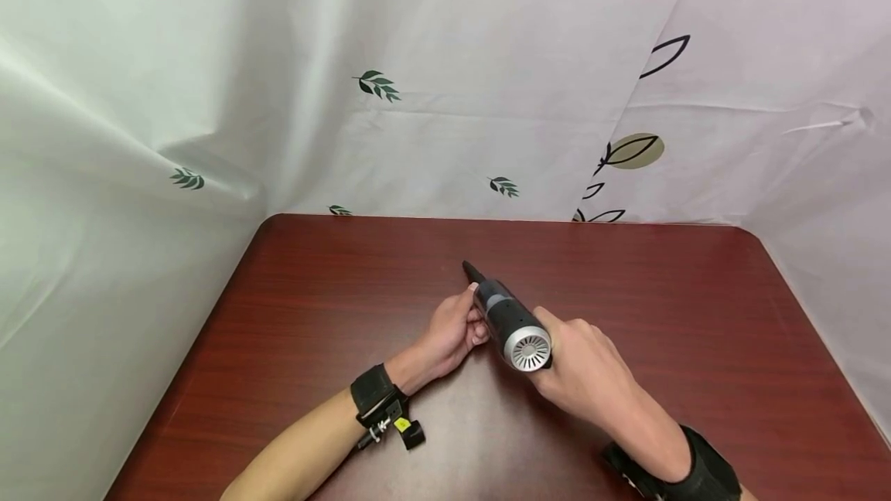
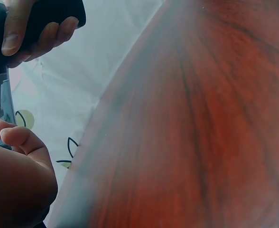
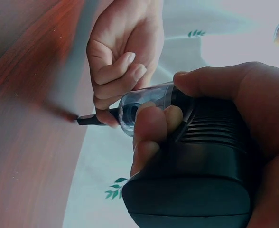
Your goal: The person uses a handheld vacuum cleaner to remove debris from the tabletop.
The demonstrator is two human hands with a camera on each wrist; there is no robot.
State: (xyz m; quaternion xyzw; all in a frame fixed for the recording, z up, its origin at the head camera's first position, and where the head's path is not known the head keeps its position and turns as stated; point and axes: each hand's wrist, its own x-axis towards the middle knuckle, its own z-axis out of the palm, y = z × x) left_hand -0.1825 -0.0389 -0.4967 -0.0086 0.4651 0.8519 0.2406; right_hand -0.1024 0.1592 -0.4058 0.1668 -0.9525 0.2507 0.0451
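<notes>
A black handheld vacuum cleaner (image 1: 510,317) is held above the table, its silver vented end toward me and its nozzle pointing away to the left. My right hand (image 1: 588,366) grips its handle; in the right wrist view the fingers curl round the ribbed black body (image 3: 215,128). At the front, my left hand (image 3: 123,52) pinches the base of the narrow black nozzle (image 3: 93,119), where it meets the clear dust cup (image 3: 151,97). The left wrist view shows part of the left hand (image 2: 21,171) beside the vacuum, its grip mostly hidden there.
Beneath the hands lies a dark red wood-grain table (image 1: 313,292) with rounded far corners. White curtains (image 1: 445,138) with leaf prints hang along its back and sides. Black straps with cameras (image 1: 376,397) sit on both wrists.
</notes>
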